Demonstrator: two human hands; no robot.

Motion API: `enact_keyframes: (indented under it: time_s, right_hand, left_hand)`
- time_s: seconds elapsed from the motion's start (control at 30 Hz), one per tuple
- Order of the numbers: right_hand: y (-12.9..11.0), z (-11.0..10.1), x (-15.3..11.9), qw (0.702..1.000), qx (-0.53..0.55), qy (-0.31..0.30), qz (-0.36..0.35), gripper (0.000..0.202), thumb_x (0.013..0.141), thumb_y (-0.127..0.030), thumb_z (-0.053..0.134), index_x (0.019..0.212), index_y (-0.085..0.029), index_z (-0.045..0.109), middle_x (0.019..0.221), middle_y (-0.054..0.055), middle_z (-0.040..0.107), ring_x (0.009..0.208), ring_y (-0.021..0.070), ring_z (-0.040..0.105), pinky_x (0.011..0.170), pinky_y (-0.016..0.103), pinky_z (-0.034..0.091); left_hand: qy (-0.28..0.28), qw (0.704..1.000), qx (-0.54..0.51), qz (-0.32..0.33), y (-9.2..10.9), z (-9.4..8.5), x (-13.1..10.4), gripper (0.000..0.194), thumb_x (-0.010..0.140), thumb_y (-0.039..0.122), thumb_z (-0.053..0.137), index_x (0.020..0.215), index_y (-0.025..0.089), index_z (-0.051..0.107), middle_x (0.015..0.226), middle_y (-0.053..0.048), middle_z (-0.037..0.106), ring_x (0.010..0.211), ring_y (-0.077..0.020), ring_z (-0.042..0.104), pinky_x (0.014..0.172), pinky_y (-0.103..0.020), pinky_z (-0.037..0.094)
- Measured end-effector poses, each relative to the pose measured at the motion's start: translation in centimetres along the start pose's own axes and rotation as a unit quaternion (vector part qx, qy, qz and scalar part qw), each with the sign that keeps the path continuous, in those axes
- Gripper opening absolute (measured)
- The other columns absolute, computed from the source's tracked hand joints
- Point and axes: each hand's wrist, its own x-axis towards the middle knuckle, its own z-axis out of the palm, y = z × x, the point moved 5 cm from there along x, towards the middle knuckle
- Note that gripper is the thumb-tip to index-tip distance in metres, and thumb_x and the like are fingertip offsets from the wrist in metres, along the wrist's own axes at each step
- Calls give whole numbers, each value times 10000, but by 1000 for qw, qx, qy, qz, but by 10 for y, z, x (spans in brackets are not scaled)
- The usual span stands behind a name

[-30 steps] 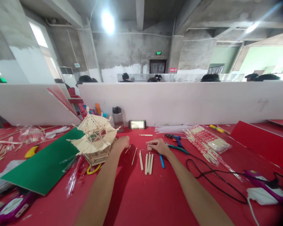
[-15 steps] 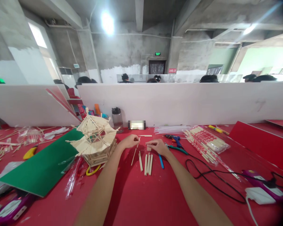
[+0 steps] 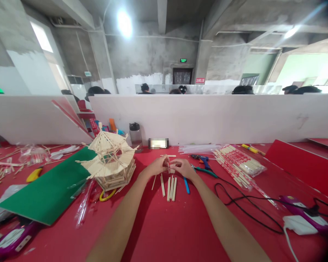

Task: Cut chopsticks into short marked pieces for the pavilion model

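My left hand (image 3: 160, 165) and my right hand (image 3: 182, 167) meet at the middle of the red table (image 3: 169, 229), fingertips almost touching. The left fingers are pinched on a small upright piece too small to make out clearly. My right fingers are bent together beside a short block of sticks (image 3: 172, 169); what they grip is unclear. Nearer me lie several pale wooden sticks (image 3: 171, 189) in short rows. A thin stick (image 3: 154, 182) lies partly behind the left hand. A blue tool (image 3: 186, 185) rests right of the sticks.
A wooden stick pavilion (image 3: 109, 160) stands left, by a green board (image 3: 49, 189). Behind are a bottle (image 3: 135, 134) and a white partition (image 3: 196, 120). Right are a glue gun (image 3: 203, 161), pliers (image 3: 206, 172), bagged sticks (image 3: 239, 162) and a black cable (image 3: 243, 199).
My left hand has moved right, closing the gap to my right hand. The right hand has barely shifted. The view has tilted slightly.
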Motion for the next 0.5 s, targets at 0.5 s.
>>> enact_keyframes:
  time_s: [0.5]
  right_hand:
    - [0,-1,0,1000,-22,-6,0,261,817,-423,647,899,-194,743,899,65,752,801,212,690,760,317,543]
  left_hand:
    - [25,972,177,-149,-4,-45,-5,274,830,120,453,1083,179,541,864,-48,684,774,-178,651,707,-263,461]
